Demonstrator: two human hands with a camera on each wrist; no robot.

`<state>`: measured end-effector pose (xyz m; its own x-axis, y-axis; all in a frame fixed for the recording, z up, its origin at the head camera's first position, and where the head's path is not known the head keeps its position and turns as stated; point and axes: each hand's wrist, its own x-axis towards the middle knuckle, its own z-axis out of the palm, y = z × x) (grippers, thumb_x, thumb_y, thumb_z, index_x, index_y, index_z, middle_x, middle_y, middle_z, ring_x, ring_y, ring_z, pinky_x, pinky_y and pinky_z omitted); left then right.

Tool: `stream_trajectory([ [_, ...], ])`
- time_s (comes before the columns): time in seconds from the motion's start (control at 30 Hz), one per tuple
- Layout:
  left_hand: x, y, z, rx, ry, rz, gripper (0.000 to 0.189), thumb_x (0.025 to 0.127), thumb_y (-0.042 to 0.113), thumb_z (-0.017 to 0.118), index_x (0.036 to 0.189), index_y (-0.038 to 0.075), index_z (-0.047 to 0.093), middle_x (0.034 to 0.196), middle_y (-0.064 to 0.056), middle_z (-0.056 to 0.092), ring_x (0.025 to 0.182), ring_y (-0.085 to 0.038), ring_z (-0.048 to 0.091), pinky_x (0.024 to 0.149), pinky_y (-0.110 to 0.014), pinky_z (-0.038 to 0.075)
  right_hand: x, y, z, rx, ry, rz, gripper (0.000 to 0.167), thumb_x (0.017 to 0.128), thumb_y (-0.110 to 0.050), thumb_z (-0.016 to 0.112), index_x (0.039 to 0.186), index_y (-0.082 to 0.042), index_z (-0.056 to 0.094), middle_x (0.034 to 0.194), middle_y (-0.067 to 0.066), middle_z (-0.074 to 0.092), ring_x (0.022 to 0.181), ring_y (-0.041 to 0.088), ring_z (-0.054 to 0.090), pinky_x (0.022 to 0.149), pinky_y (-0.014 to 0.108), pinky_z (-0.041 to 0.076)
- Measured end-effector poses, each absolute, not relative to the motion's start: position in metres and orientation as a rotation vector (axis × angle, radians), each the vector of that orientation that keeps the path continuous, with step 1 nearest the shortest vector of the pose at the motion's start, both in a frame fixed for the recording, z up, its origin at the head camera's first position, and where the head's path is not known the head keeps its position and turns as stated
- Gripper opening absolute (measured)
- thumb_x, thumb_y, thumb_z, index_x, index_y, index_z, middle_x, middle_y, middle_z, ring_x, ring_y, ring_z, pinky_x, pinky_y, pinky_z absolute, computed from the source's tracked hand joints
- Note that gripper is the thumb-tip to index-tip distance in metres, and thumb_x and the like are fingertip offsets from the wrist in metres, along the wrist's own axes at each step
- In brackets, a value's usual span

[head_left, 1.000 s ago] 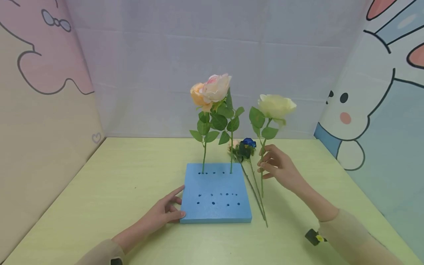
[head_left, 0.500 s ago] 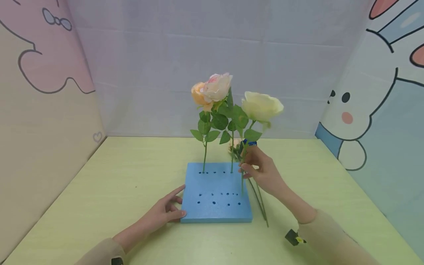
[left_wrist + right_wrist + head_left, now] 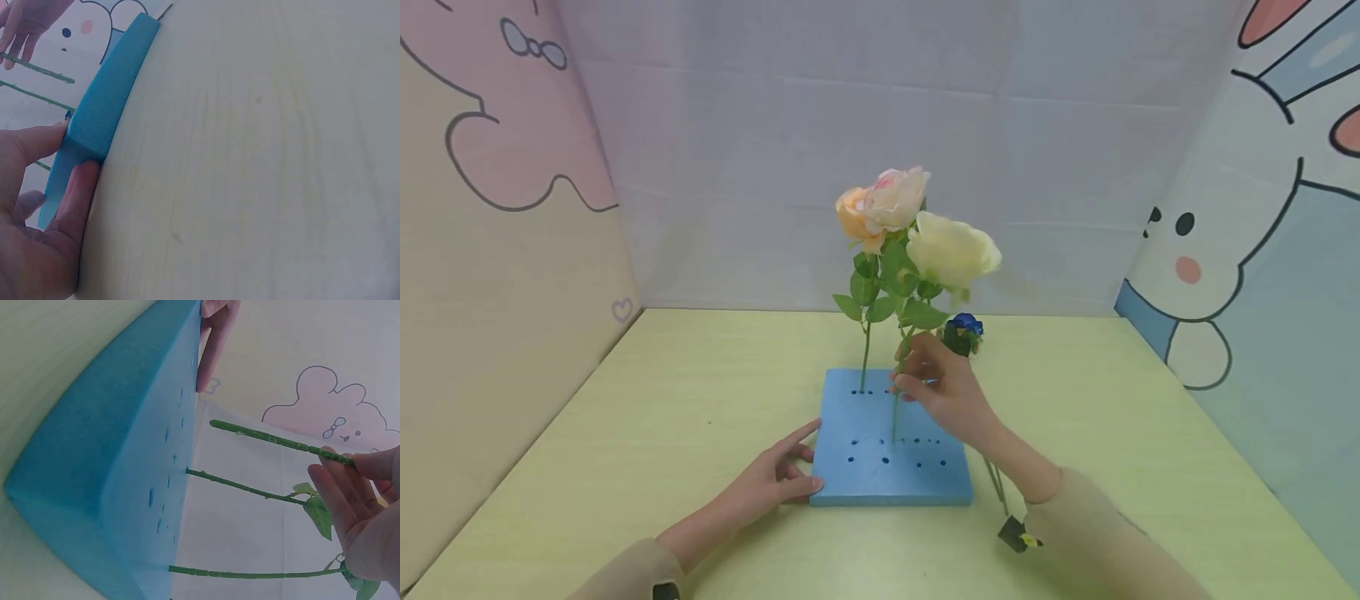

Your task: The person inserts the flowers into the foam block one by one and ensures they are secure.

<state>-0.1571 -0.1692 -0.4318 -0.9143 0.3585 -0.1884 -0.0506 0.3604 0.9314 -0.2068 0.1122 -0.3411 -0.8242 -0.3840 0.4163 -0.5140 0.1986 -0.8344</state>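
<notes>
In the head view a pale yellow rose (image 3: pixel 953 252) stands nearly upright, its stem pinched by my right hand (image 3: pixel 942 390). In the right wrist view the lower end of the green stem (image 3: pixel 262 435) points toward the blue foam block (image 3: pixel 891 482), with a gap between them. That block has rows of small holes in its top. My left hand (image 3: pixel 775 475) holds the block at its left edge, thumb by the front corner, as the left wrist view shows. A peach rose (image 3: pixel 852 218) and a pink-white rose (image 3: pixel 895 200) stand in back-row holes.
A blue rose (image 3: pixel 964 325) lies on the table (image 3: pixel 700 375) to the right of the block, behind my right hand, with stems (image 3: pixel 997 483) reaching toward the front. Cloth walls with cartoon rabbits (image 3: pixel 1195 250) enclose the table's back and sides.
My right hand has carried the pale yellow rose leftward, from right of the block to above its middle. My left hand and the block have stayed in place.
</notes>
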Motion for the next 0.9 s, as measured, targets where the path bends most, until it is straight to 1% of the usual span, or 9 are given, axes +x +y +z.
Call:
stream_trajectory([
  [0.07,-0.157,-0.169,-0.432,0.265,2.269,1.573,0.087,0.087,0.023,0.076,0.158,0.020,0.026,0.128,-0.018,0.052,0.087,-0.018,0.063,0.079,-0.026,0.058,-0.206,0.106,-0.339,0.901,-2.336,1.686,0.018,0.093,-0.002,0.063,0.109,-0.003,0.054,0.092,0.020,0.070,0.083,0.030,0.075,0.071,0.031,0.061],
  [0.17,-0.157,-0.169,-0.433,0.271,2.268,1.575,0.087,0.087,0.024,0.076,0.158,0.020,0.026,0.128,-0.018,0.052,0.087,-0.017,0.063,0.078,-0.026,0.058,-0.206,0.097,-0.339,0.917,-2.346,1.638,0.017,0.093,-0.004,0.064,0.108,-0.002,0.055,0.090,0.018,0.070,0.080,0.026,0.075,0.070,0.030,0.060],
  [0.33,-0.158,-0.170,-0.434,0.303,2.258,1.583,0.087,0.088,0.023,0.075,0.158,0.017,0.024,0.128,-0.021,0.051,0.087,-0.016,0.064,0.078,-0.026,0.058,-0.208,0.087,-0.338,0.914,-2.370,1.576,0.014,0.094,-0.007,0.065,0.105,-0.007,0.057,0.089,0.015,0.072,0.076,0.023,0.074,0.069,0.028,0.060],
  [0.43,-0.158,-0.170,-0.434,0.302,2.256,1.581,0.087,0.088,0.024,0.075,0.158,0.017,0.024,0.128,-0.021,0.051,0.087,-0.016,0.064,0.079,-0.027,0.059,-0.209,0.082,-0.337,0.904,-2.391,1.573,0.013,0.094,-0.009,0.065,0.104,-0.008,0.058,0.090,0.012,0.073,0.076,0.022,0.074,0.069,0.029,0.060],
  [0.53,-0.158,-0.170,-0.434,0.283,2.262,1.574,0.087,0.087,0.025,0.076,0.158,0.019,0.025,0.128,-0.019,0.052,0.088,-0.017,0.064,0.079,-0.026,0.058,-0.211,0.079,-0.338,0.921,-2.402,1.573,0.013,0.095,-0.009,0.064,0.105,-0.009,0.057,0.091,0.013,0.074,0.079,0.025,0.075,0.069,0.031,0.061],
  [0.63,-0.157,-0.170,-0.433,0.273,2.276,1.563,0.087,0.087,0.025,0.076,0.158,0.019,0.025,0.127,-0.018,0.052,0.088,-0.017,0.063,0.078,-0.025,0.058,-0.212,0.075,-0.340,0.932,-2.408,1.578,0.013,0.095,-0.009,0.064,0.106,-0.008,0.056,0.092,0.014,0.074,0.082,0.028,0.075,0.069,0.030,0.061],
  [0.73,-0.156,-0.170,-0.431,0.282,2.278,1.563,0.086,0.088,0.024,0.075,0.158,0.018,0.025,0.127,-0.018,0.052,0.088,-0.016,0.063,0.078,-0.025,0.058,-0.213,0.071,-0.341,0.930,-2.423,1.575,0.014,0.096,-0.010,0.064,0.108,-0.008,0.056,0.093,0.014,0.074,0.083,0.027,0.075,0.068,0.028,0.060],
  [0.9,-0.155,-0.169,-0.429,0.306,2.272,1.572,0.086,0.089,0.023,0.074,0.158,0.016,0.024,0.127,-0.020,0.051,0.087,-0.015,0.064,0.078,-0.025,0.058,-0.215,0.067,-0.345,0.949,-2.456,1.541,0.014,0.097,-0.012,0.063,0.108,-0.009,0.055,0.095,0.014,0.074,0.084,0.024,0.075,0.069,0.031,0.061],
])
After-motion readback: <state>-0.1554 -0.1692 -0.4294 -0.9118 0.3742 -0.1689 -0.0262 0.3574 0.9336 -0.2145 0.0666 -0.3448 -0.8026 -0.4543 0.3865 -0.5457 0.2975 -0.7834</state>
